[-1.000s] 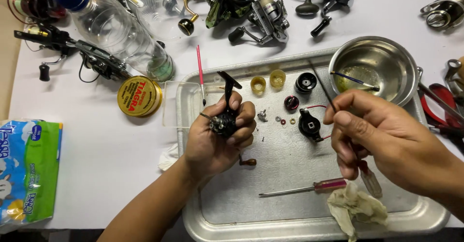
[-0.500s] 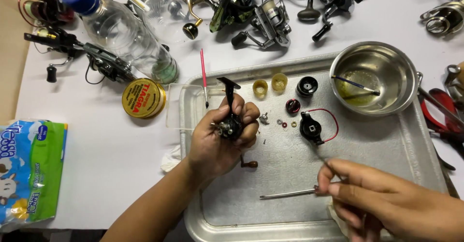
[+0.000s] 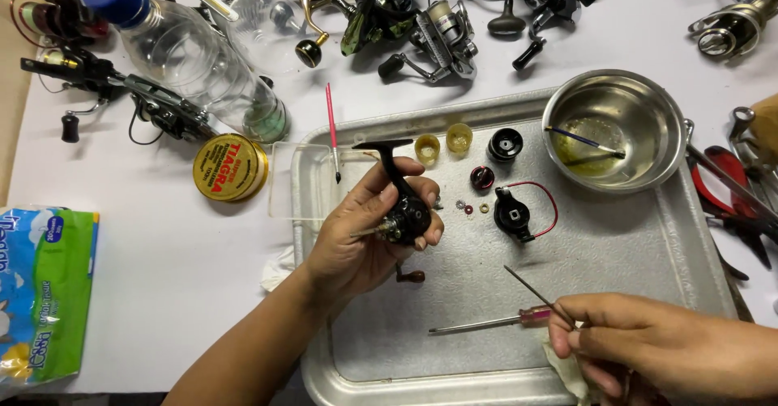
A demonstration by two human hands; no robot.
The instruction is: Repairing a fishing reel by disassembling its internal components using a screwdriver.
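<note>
- At the near edge, the right hand (image 3: 648,349) pinches a thin metal pick (image 3: 539,297) between thumb and fingers, its tip pointing up and left over the metal tray (image 3: 648,236); half a second ago the same hand lay lower right, by the screwdriver's handle.
- A screwdriver with a clear pink handle (image 3: 494,322) lies on the tray just left of that hand, where it lay before.
- A pale cloth (image 3: 567,369) shows under the right hand, mostly covered and cut off by the frame's bottom edge.
- The left hand (image 3: 365,232) grips a small black reel body (image 3: 403,211) above the tray's left part, stem up; its hold is unchanged from a second ago. The fingers hide much of the reel's lower side.
- A small brown-knobbed part (image 3: 409,275) lies just below that hand, half hidden.
- Mid-tray: a black round part with a red wire loop (image 3: 519,211), and tiny washers (image 3: 470,208) too small to make out.
- Further back sit two yellow caps (image 3: 443,142) and a black spool (image 3: 505,143).
- A steel bowl (image 3: 640,102) at the tray's far right corner holds yellowish liquid and a thin brush.
- On the table beyond: a yellow tin (image 3: 229,167), a clear plastic bottle (image 3: 186,57) and several reels (image 3: 421,25), some cut off at the top.
</note>
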